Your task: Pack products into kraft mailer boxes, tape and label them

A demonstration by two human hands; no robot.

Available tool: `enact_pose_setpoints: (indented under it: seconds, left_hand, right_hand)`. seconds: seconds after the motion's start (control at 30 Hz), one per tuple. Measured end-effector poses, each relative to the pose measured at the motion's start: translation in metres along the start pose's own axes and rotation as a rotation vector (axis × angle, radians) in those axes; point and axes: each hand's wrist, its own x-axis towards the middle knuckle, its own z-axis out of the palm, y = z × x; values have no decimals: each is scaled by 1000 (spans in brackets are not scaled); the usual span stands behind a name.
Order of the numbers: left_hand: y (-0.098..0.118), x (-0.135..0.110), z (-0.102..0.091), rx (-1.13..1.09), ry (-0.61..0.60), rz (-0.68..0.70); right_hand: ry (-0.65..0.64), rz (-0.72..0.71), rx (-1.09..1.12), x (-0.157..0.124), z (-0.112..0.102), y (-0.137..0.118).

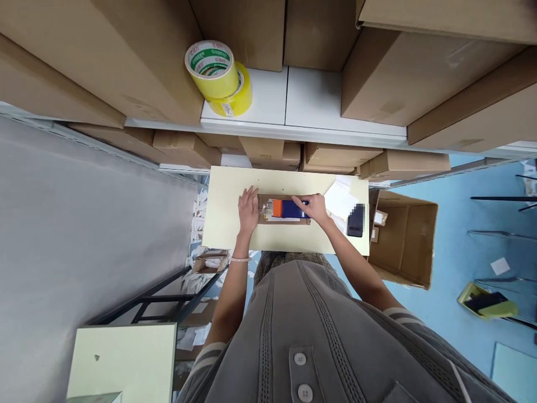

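A small flat cardboard box (263, 219) with a white label lies lengthwise on the cream tabletop. Over it, my right hand (315, 207) is closed around the dark blue end of a blue-and-orange tape dispenser (289, 209). Shiny clear material, which looks like tape, shows at the dispenser's orange left end, close to my left hand. Flat against the left end of the box rests my left hand (249, 208), fingers stretched out. The box's far right part is partly hidden by my right hand.
White papers (339, 197) and a dark phone (356, 221) lie right on the table (226, 235). A large open carton (405, 238) stands beside it. Two yellow tape rolls (230, 92) sit on the shelf ahead among several cardboard boxes. A grey wall (92, 224) runs along the left.
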Motion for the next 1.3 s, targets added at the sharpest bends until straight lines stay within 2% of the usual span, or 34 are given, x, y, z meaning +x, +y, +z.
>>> enact_pose_setpoints:
  seconds: [0.1, 0.2, 0.3, 0.5, 0.6, 0.73, 0.83, 0.97, 1.3]
  left_hand:
    - [18, 5, 22, -46, -39, 32]
    - [21, 2, 36, -35, -65, 1]
    - [15, 0, 39, 37, -76, -22]
    - [3, 5, 41, 368, -94, 56]
    - [-2, 7, 43, 471, -95, 84]
    - [-6, 8, 45, 526, -86, 84]
    - [-8, 8, 46, 578, -91, 76]
    - [-8, 8, 48, 639, -86, 84]
    - [-4, 4, 47, 865, -107, 88]
  right_hand:
    - [-9, -2, -3, 1, -1, -1]
    - [-25, -18, -6, 0, -4, -2]
    - [-53, -22, -38, 2, -6, -4]
    - [-67, -28, -150, 5, -23, -2]
    - [-26, -13, -184, -5, -52, 25]
    - [30, 93, -256, -33, -100, 92]
    - [22, 174, -346, -51, -115, 134]
    - [-21, 200, -459, -52, -97, 150]
    - [-236, 192, -530, -29, -42, 129]
